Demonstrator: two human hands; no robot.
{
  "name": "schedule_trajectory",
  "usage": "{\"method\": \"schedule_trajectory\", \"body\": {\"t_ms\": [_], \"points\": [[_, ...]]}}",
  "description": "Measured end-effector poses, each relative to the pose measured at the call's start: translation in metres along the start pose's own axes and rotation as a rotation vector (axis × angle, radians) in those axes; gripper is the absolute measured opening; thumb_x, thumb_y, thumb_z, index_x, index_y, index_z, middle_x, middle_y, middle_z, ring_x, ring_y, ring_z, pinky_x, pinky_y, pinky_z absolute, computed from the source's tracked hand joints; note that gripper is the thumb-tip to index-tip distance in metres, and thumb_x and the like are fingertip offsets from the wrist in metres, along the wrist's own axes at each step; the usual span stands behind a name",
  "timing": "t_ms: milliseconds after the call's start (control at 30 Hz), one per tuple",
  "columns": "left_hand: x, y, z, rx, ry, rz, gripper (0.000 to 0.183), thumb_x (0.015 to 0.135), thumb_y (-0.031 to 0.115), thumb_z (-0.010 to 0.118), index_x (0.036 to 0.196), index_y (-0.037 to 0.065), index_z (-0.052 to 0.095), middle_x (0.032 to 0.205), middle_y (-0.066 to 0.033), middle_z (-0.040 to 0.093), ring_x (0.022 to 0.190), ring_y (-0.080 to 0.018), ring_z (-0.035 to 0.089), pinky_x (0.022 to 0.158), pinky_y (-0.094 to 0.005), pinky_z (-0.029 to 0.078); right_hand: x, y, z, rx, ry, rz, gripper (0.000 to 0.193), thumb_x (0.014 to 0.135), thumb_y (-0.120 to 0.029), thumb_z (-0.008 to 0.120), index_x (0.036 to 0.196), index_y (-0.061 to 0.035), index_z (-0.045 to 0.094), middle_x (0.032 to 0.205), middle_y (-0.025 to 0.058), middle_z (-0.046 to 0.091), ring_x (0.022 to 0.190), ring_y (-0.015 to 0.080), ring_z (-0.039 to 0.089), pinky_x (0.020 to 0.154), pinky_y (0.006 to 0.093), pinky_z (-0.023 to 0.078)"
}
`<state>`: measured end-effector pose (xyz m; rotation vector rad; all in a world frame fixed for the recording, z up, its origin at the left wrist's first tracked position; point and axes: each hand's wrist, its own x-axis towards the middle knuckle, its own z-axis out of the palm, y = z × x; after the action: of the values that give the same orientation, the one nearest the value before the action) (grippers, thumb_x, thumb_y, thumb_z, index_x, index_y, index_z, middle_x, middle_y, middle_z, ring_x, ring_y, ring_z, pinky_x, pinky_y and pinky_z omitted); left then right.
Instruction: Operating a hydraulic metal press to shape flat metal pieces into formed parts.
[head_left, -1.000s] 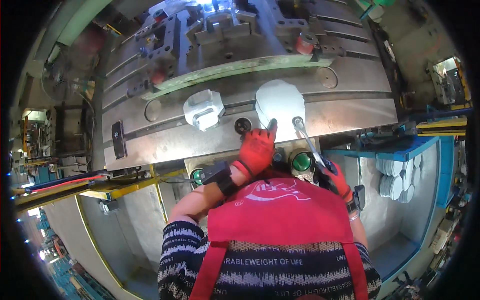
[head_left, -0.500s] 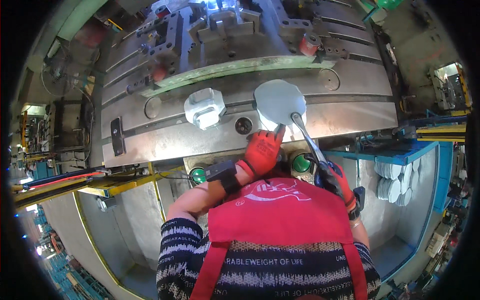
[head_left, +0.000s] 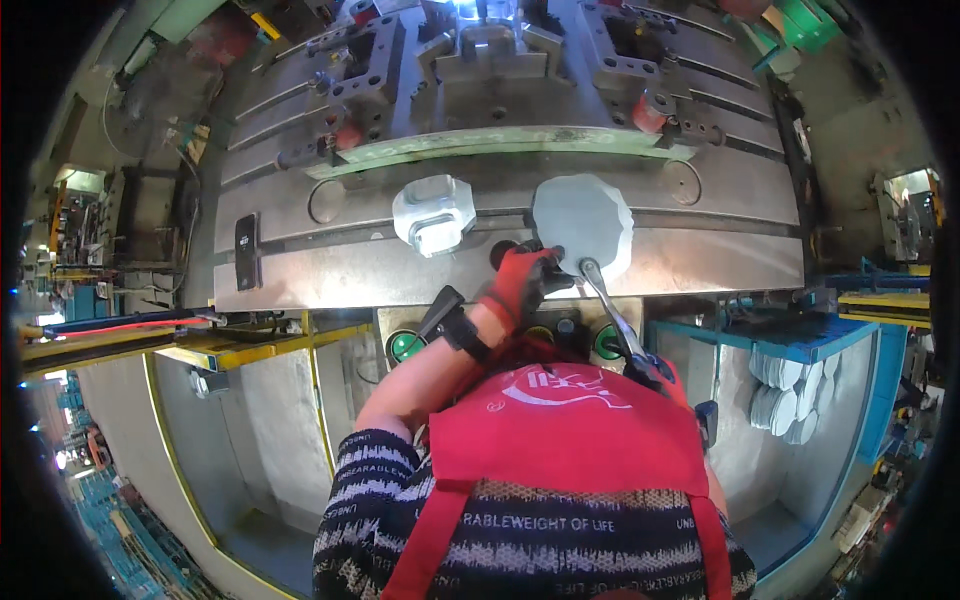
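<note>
Two or more flat, round-cornered metal blanks (head_left: 580, 222) appear stacked on the near part of the press bed. My left hand (head_left: 525, 283), in a red glove with dark fingers, is at their near left edge. Its bent fingers seem to pinch the edge of the top blank. My right hand (head_left: 660, 378), gloved too and partly hidden by the apron, is closed round a long-handled metal tool (head_left: 614, 315). The tool's rounded tip rests on the blank's near edge. Left of the blanks lies a formed metal part (head_left: 434, 215) with a raised middle.
A press die (head_left: 490, 60) stands behind a pale green bar (head_left: 520, 142). A phone (head_left: 246, 252) lies on the bed's left end. Green buttons (head_left: 405, 346) sit below the front edge. The bin (head_left: 840, 400) at right holds several stacked blanks (head_left: 775, 395).
The view has shifted, so the bed sits further right and the die lower. My left hand has come onto the blank's edge, fingers now bent. The tool's tip stays at the blank's near edge.
</note>
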<state>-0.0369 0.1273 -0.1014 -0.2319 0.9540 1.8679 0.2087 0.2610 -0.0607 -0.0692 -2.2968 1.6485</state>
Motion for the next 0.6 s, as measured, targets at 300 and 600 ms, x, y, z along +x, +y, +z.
{"method": "schedule_trajectory", "body": {"t_ms": [300, 600], "points": [[0.004, 0.015, -0.011, 1.461, 0.29, 0.714, 0.039, 0.079, 0.034, 0.061, 0.099, 0.001, 0.057, 0.082, -0.0196, 0.063, 0.079, -0.0357, 0.061, 0.072, -0.0437, 0.048, -0.019, 0.013, -0.003, 0.539, 0.167, 0.929, 0.031, 0.091, -0.01, 0.054, 0.12, -0.0006, 0.053, 0.098, 0.0058, 0.062, 0.085, 0.012, 0.059, 0.077, 0.0246, 0.047], [0.056, 0.014, -0.026, 1.31, 0.461, 0.634, 0.028, 0.077, 0.026, 0.066, 0.094, 0.006, 0.058, 0.092, -0.0163, 0.065, 0.087, -0.0349, 0.061, 0.073, -0.0403, 0.048, -0.08, 0.108, -0.006, 1.254, -0.023, 0.602, 0.031, 0.092, -0.019, 0.053, 0.119, -0.0033, 0.055, 0.097, 0.0038, 0.062, 0.082, 0.0109, 0.057, 0.073, 0.026, 0.046]]}}
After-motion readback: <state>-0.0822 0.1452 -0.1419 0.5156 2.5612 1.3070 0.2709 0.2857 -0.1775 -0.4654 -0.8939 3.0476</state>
